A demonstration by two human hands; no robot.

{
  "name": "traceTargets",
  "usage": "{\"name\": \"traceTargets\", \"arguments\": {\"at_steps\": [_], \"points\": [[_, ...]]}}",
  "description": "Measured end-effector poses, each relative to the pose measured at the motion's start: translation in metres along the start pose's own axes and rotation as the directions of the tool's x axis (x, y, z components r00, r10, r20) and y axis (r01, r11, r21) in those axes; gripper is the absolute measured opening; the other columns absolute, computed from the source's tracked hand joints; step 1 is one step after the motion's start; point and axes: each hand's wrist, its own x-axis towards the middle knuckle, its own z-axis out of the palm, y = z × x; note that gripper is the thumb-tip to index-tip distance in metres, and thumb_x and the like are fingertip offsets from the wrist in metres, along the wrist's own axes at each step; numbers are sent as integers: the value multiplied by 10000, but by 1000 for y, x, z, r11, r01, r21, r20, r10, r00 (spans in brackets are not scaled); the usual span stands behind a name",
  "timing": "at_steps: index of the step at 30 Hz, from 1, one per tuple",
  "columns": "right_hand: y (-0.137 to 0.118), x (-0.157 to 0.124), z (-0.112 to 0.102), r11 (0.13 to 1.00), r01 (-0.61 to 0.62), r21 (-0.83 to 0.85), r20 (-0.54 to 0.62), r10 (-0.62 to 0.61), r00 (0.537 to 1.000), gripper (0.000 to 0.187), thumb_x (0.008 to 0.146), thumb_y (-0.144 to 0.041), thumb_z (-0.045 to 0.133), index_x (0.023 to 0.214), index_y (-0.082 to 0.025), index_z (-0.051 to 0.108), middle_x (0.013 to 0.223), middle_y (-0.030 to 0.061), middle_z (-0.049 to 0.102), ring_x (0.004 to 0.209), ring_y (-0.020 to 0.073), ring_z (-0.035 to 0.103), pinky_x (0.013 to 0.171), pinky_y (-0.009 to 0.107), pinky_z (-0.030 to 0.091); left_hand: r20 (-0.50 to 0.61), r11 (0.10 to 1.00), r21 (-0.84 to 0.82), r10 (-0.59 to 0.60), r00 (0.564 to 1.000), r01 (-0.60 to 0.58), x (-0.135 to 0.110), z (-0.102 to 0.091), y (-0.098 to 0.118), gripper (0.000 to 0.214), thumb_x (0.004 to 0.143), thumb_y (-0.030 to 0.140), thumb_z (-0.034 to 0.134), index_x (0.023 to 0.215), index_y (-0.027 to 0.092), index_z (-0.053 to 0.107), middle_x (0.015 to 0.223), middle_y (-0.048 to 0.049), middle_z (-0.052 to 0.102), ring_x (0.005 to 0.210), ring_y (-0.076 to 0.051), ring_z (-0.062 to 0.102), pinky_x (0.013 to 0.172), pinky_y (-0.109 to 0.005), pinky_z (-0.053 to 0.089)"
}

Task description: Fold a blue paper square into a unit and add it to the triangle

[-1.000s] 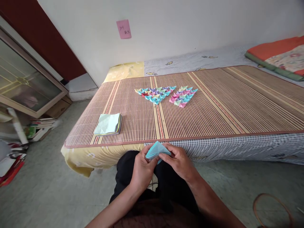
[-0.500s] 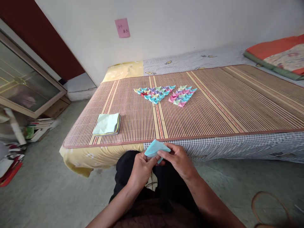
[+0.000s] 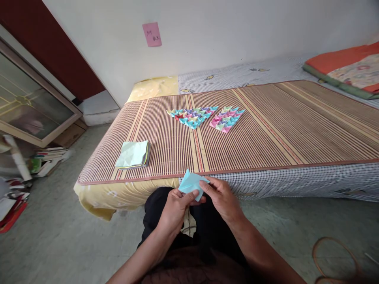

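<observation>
A light-blue sheet of origami paper [image 3: 192, 182], partly folded, is held over my knees at the bed's front edge. My left hand [image 3: 177, 205] pinches its lower left side, thumb on top. On the right side, my right hand [image 3: 220, 195] grips it between thumb and fingers; some fingertips are hidden beneath the paper. Farther back on the mat lie two groups of small folded paper pieces: a larger multicoloured group [image 3: 194, 116] and a smaller pink, blue and green group [image 3: 227, 119]. A stack of square paper [image 3: 132, 154], pale green on top, rests to the left.
A striped bamboo mat [image 3: 266, 138] covers the bed. Folded orange and floral bedding [image 3: 346, 69] lies at the far right. A pink note [image 3: 152, 34] is on the wall. A glass-panelled door [image 3: 32, 98] and books [image 3: 50, 159] are at the left.
The blue paper has gone from a narrower folded shape to a flatter, diamond-like one showing more surface. Both thumbs have shifted on it. The paper groups and the stack have stayed put.
</observation>
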Motion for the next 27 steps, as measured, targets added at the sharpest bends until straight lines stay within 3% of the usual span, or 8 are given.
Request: {"name": "traceTargets", "arguments": {"at_steps": [4, 8, 12, 18, 27], "points": [[3, 1, -3, 999, 4, -43, 20, -3, 1000, 452, 968, -593, 612, 726, -211, 611, 684, 0, 587, 671, 169, 555, 644, 294, 447, -139, 976, -175, -153, 978, 128, 4, -5, 0, 426, 491, 320, 1029, 798, 101, 829, 778, -82, 784, 673, -144, 669, 675, -225, 549], [11, -1, -3, 999, -21, -41, 105, 25, 994, 467, 965, -607, 617, 751, -194, 668, 744, 35, 666, 715, 183, 610, 685, 309, 482, -209, 971, -208, -160, 965, 116, 6, -9, -1, 376, 475, 314, 1036, 654, 113, 774, 637, -40, 713, 586, -102, 606, 592, -190, 493], [16, -4, 2, 996, -52, -67, 164, 62, 985, 415, 965, -547, 631, 756, -192, 679, 748, 41, 700, 684, 175, 621, 672, 304, 495, -222, 972, -225, -122, 967, 71, 7, -5, 0, 381, 453, 300, 1036, 636, 118, 757, 621, -29, 694, 570, -106, 587, 594, -211, 486], [15, -4, 11, 991, 32, -132, 141, -13, 990, 309, 944, -427, 651, 742, -193, 640, 691, 9, 646, 641, 160, 582, 614, 278, 452, -224, 974, -227, -43, 974, -10, 8, 0, -3, 391, 461, 306, 1029, 652, 115, 745, 603, -2, 658, 554, -87, 525, 580, -218, 458], [11, -5, 12, 976, 154, -152, 151, -131, 980, 270, 980, -340, 611, 744, -208, 613, 700, -4, 640, 667, 162, 610, 665, 277, 475, -191, 969, -248, -26, 981, -22, 5, -2, 3, 384, 523, 320, 1014, 696, 121, 735, 667, -27, 704, 610, -129, 596, 624, -255, 511]]}}
